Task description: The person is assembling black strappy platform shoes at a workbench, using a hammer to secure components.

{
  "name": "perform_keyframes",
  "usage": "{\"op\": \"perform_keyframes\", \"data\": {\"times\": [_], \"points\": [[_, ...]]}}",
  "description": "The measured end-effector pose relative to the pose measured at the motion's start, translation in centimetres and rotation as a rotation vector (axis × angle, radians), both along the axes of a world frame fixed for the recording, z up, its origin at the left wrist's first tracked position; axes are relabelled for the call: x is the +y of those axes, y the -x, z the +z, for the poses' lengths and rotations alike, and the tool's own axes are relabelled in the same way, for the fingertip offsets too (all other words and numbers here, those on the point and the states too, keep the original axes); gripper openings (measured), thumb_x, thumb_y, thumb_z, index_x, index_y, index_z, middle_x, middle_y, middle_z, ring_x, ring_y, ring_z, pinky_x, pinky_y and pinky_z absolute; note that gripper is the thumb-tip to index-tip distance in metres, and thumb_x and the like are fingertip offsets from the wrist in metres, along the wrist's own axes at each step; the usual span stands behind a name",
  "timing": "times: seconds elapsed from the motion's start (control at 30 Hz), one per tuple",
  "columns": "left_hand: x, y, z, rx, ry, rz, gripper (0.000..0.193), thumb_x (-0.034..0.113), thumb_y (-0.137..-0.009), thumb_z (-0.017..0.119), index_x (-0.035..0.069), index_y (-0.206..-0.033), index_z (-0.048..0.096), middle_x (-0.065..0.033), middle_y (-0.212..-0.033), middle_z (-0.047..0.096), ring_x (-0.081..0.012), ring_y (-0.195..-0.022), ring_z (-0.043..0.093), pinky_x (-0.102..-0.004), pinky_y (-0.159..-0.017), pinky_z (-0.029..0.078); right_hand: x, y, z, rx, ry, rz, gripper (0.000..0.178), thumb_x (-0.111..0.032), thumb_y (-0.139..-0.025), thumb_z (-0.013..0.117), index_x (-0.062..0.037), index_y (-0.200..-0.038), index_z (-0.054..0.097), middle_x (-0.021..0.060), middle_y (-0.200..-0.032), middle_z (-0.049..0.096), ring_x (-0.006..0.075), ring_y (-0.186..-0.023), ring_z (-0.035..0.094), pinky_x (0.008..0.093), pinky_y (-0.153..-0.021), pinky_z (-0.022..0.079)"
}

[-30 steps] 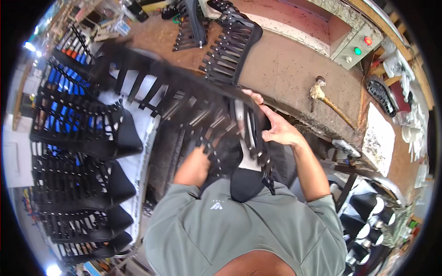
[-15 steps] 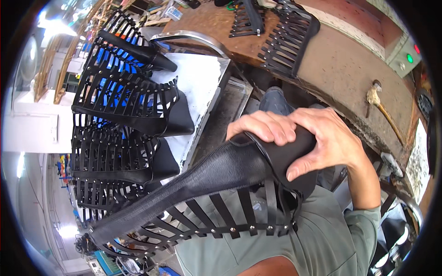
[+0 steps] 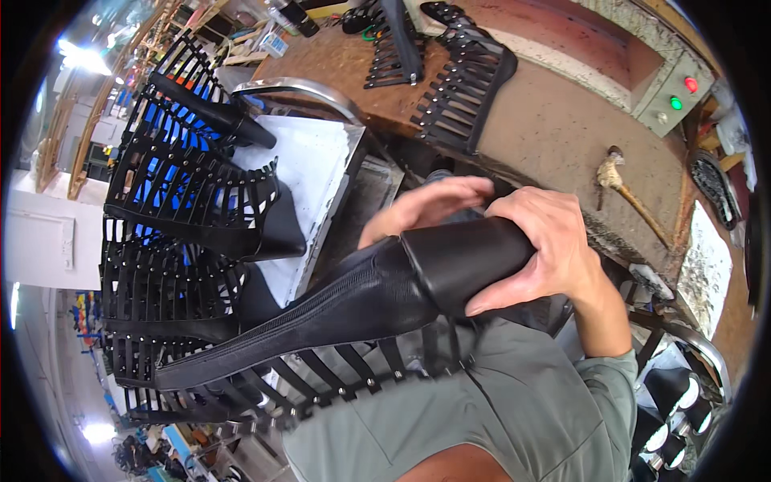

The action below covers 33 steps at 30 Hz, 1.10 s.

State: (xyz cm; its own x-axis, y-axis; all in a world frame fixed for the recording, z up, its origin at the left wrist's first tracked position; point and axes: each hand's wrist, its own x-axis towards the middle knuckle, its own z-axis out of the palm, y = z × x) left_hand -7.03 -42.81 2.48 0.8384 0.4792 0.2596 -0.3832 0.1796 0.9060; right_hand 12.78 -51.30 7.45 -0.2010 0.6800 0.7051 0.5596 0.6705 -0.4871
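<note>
The right hand (image 3: 554, 241) is wrapping round the boot's heel (image 3: 470, 261), thumb nearer the body, fingers beyond, opened about as wide as the heel. The left hand (image 3: 422, 205) is hovering beyond the boot (image 3: 377, 293), fingers extended and loosely together; I cannot tell whether it is touching. The boot is slanting leftward and bodyward from the right hand, its straps (image 3: 321, 373) dangling on the near side.

The heel is looking stiff and is probably carrying most of the weight; the leather beside the zip (image 3: 313, 309) is looking softer, smooth but hardly fragile. Gripping the heel and supporting that leather seems safest; the straps are likely flopping and snagging.

Left of the hands, the tray (image 3: 347, 181) and other boots (image 3: 277, 221) are crowding the shaft. Ahead, the bench (image 3: 554, 120) is presenting its edge; more room is seemingly lying bodyward.
</note>
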Motion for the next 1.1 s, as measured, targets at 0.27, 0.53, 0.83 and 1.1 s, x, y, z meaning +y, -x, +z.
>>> {"op": "perform_keyframes", "data": {"times": [0.27, 0.53, 0.83, 1.1], "points": [[6.3, 1.2, -7.2, 0.292, -0.036, 0.113, 0.078, 0.049, -0.065, 0.081, -0.002, -0.119, 0.060, -0.0103, -0.116, 0.062, -0.0213, -0.111, 0.057, -0.0330, -0.099, 0.041, -5.2, -1.5, -4.2, -0.061, -0.124, 0.010, 0.072, -0.064, -0.060, 0.075, -0.0006, -0.092, 0.064, 0.0100, -0.087, 0.063, 0.0269, -0.080, 0.061, 0.0389, -0.073, 0.050], [8.0, -3.0, 2.2, 0.207, -0.662, -0.160, 0.076, 0.039, -0.056, 0.086, -0.005, -0.113, 0.063, -0.0201, -0.113, 0.061, -0.0305, -0.107, 0.058, -0.0394, -0.095, 0.043, -5.6, -2.2, -6.3, 0.584, 0.972, -0.056, 0.094, -0.044, -0.072, 0.081, 0.0057, -0.137, 0.034, 0.0230, -0.123, 0.054, 0.0305, -0.117, 0.053, 0.0410, -0.096, 0.044], [7.6, -3.8, 7.2, 0.333, -1.026, -0.245, 0.085, 0.040, -0.060, 0.085, -0.005, -0.125, 0.055, -0.0167, -0.117, 0.058, -0.0274, -0.108, 0.057, -0.0350, -0.092, 0.044, -4.8, -0.2, -4.8, 0.693, 1.020, 0.100, 0.108, -0.053, -0.070, 0.080, 0.0085, -0.140, 0.024, 0.0245, -0.126, 0.053, 0.0305, -0.123, 0.049, 0.0386, -0.103, 0.038], [6.4, -3.9, 8.0, 0.394, -1.069, -0.038, 0.077, 0.031, -0.054, 0.088, -0.002, -0.118, 0.062, -0.0173, -0.109, 0.061, -0.0298, -0.099, 0.062, -0.0352, -0.087, 0.047, -4.6, 1.1, -4.3, 0.520, 0.835, -0.029, 0.085, -0.020, -0.072, 0.078, 0.0078, -0.131, 0.023, 0.0262, -0.107, 0.061, 0.0379, -0.096, 0.066, 0.0406, -0.083, 0.052]]}}
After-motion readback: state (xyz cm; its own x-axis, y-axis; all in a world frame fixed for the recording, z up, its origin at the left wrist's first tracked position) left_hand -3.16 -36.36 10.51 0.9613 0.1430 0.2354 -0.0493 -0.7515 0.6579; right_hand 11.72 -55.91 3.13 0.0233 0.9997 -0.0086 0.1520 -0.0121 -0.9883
